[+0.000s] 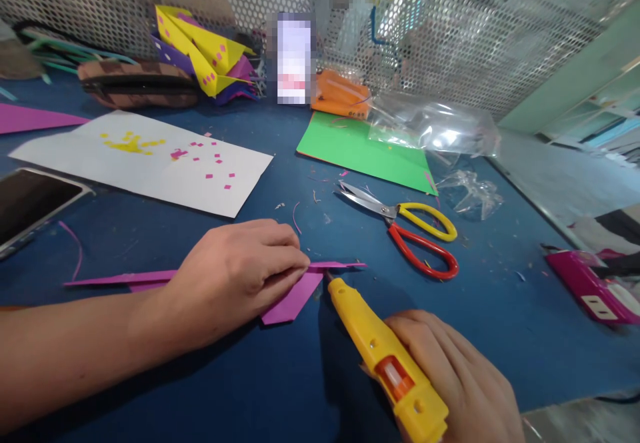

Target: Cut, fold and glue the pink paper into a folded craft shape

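Folded pink paper [295, 300] lies on the blue table, its long edge running left to right. My left hand [245, 266] is closed over it, fingertips pinching the upper fold. In my right hand [457, 370] is a yellow hot glue gun [370, 336] with a red switch on top. Its nozzle meets the underside of the fold, just right of my left fingers; whether glue is coming out cannot be made out. Beyond the nozzle, scissors [390, 213] with one yellow and one red handle lie spread open.
White paper [165, 183] with small yellow and pink cut pieces lies left, near a phone [37, 203]. Behind are a pencil case [137, 83], folded yellow paper [200, 50], green sheets [365, 150] and clear plastic [435, 123]. A pink power strip [590, 283] is at right.
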A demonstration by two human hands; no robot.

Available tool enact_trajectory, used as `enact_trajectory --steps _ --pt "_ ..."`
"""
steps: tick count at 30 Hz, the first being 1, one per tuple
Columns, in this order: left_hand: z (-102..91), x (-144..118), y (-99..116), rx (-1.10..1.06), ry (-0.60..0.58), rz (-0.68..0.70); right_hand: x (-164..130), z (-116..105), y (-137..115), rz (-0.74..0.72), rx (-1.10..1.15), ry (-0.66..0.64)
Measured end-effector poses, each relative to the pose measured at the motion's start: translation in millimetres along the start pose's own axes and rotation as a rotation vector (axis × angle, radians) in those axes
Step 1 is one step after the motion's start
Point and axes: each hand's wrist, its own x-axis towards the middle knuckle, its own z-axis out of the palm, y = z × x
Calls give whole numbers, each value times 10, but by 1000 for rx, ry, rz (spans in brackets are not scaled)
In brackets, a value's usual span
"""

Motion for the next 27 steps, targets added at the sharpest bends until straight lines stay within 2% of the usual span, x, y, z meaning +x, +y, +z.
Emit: enact_trajectory --steps 27 --pt "41 -41 -33 16 11 4 -32 20 12 -25 3 34"
